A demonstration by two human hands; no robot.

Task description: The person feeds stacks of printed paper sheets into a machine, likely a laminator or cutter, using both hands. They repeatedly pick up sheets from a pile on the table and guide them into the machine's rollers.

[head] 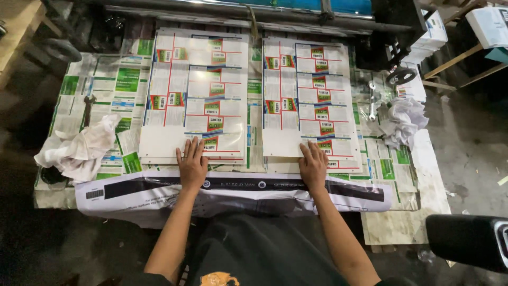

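Both hands lie flat with fingers spread and grip nothing: the left hand [191, 165] presses on the near edge of the left stack of glossy white printed carton sheets with red, green and blue panels [197, 92], and the right hand [313, 167] presses likewise on the near edge of the right stack of the same printed sheets [309, 95]. The two stacks sit side by side, apart, mid-counter on the paper-covered counter [418, 175]. A white-and-black plastic wrapper [233, 191] drapes over the near edge, with a crumpled white rag [82, 148] toward the left edge and crumpled white paper [403, 122] by a metal spanner [372, 100] toward the right edge.
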